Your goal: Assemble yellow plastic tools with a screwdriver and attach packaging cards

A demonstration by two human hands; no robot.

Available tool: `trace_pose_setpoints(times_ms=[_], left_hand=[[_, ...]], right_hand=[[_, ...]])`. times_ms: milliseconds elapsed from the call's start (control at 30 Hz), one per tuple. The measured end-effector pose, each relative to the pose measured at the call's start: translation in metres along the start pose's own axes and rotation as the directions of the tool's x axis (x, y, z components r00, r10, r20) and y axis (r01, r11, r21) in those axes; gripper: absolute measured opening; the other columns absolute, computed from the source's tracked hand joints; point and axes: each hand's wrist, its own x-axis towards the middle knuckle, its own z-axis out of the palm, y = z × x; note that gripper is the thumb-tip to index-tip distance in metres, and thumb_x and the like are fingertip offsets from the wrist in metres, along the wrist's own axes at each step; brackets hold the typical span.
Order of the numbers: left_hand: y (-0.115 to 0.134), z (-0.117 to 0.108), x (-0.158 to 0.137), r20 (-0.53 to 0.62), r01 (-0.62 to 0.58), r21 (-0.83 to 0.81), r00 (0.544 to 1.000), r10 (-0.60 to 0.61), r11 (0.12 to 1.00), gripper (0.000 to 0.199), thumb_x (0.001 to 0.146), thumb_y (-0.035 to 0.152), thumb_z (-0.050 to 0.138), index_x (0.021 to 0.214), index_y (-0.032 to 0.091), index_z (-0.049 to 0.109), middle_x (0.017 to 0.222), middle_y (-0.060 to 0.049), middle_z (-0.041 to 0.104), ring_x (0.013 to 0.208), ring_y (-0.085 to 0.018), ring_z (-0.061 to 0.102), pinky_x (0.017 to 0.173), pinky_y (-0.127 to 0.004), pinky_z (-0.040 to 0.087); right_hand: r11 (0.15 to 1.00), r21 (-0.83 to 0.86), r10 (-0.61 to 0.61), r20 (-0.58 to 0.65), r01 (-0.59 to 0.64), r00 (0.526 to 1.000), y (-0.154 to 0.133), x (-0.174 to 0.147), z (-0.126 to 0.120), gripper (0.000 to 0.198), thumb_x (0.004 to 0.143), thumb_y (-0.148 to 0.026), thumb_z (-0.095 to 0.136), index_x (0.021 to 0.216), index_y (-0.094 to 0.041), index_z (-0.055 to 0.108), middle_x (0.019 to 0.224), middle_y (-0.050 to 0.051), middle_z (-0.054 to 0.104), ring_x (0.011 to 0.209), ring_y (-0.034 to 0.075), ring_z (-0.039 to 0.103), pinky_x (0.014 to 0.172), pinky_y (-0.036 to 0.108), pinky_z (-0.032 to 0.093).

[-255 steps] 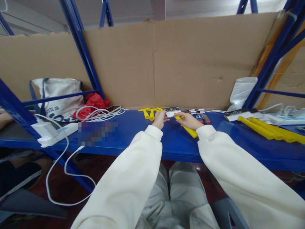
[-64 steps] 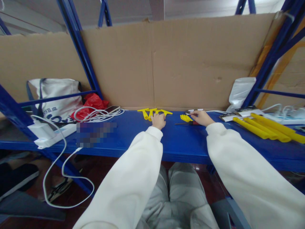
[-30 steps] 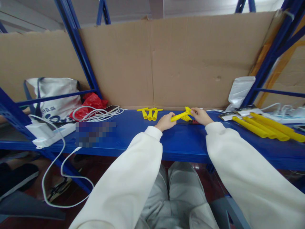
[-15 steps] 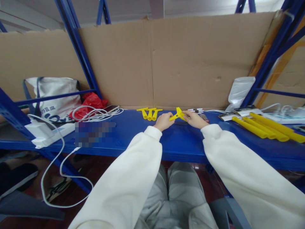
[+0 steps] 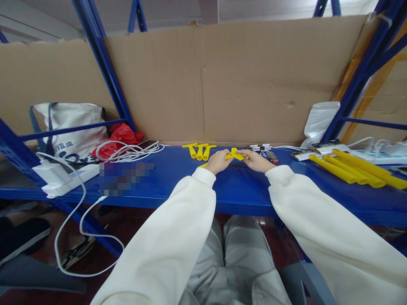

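Note:
Between my two hands, above the blue shelf, is a yellow plastic piece with several arms (image 5: 234,155). My left hand (image 5: 218,162) is closed around its left side, and a bit of yellow pokes out below that hand. With bent fingers, my right hand (image 5: 255,161) pinches the piece from the right. My fingers cover much of its shape. Just beyond my left hand, three yellow T-shaped pieces (image 5: 200,151) stand in a row, their round tube ends toward me.
Several long yellow tubes (image 5: 352,170) lie at the right, beside black-and-white packets (image 5: 318,150). Pens (image 5: 260,147) lie behind my right hand. At the left are coiled white cables (image 5: 130,152), a power strip (image 5: 71,180) and a cloth bag (image 5: 74,131). A cardboard wall (image 5: 203,84) closes the back.
The yellow piece has turned and sits lower between my hands; its upright arm no longer sticks up as far. My right hand has shifted slightly left, closer to my left hand.

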Motion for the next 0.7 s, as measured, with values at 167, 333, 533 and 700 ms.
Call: trace_pose_setpoints(times_ms=[167,333,533,700], left_hand=[[-0.001,0.002,0.001,0.019,-0.002,-0.024,1.000,0.003,1.000,0.027,0.087,0.036,0.058,0.107,0.020,0.067,0.109,-0.009,0.070,0.108,-0.025,0.063,0.092,-0.035,0.048],[0.000,0.002,0.000,0.035,-0.015,-0.028,0.999,0.016,0.999,0.028,0.087,0.035,0.059,0.109,0.020,0.068,0.113,-0.009,0.070,0.112,-0.025,0.061,0.094,-0.034,0.047],[0.001,0.000,-0.002,0.049,-0.011,-0.034,0.999,0.012,0.999,0.029,0.086,0.035,0.061,0.109,0.019,0.069,0.114,-0.010,0.069,0.112,-0.026,0.062,0.094,-0.035,0.048],[0.002,-0.001,-0.002,0.047,-0.003,-0.043,0.999,0.005,0.999,0.029,0.084,0.034,0.063,0.107,0.018,0.070,0.115,-0.011,0.070,0.111,-0.026,0.062,0.094,-0.036,0.048]], right_hand=[[1.000,0.008,0.020,-0.009,-0.020,1.000,-0.001,0.001,-0.001,0.047,0.080,-0.005,0.044,0.119,-0.020,0.064,0.118,0.009,0.068,0.111,0.019,0.063,0.100,0.039,0.048],[0.977,-0.084,0.186,-0.123,-0.197,0.975,0.015,0.000,-0.015,0.042,0.083,-0.008,0.043,0.119,-0.014,0.063,0.115,0.013,0.069,0.107,0.020,0.065,0.097,0.037,0.049],[0.778,-0.299,0.460,-0.327,-0.552,0.825,0.050,-0.018,-0.053,0.027,0.080,-0.015,0.051,0.095,-0.016,0.073,0.098,0.016,0.073,0.096,0.027,0.069,0.086,0.037,0.052],[0.631,-0.364,0.638,-0.258,-0.685,0.725,0.072,-0.030,-0.066,0.013,0.072,-0.017,0.059,0.065,-0.017,0.071,0.067,0.014,0.069,0.079,0.029,0.069,0.075,0.037,0.053]])
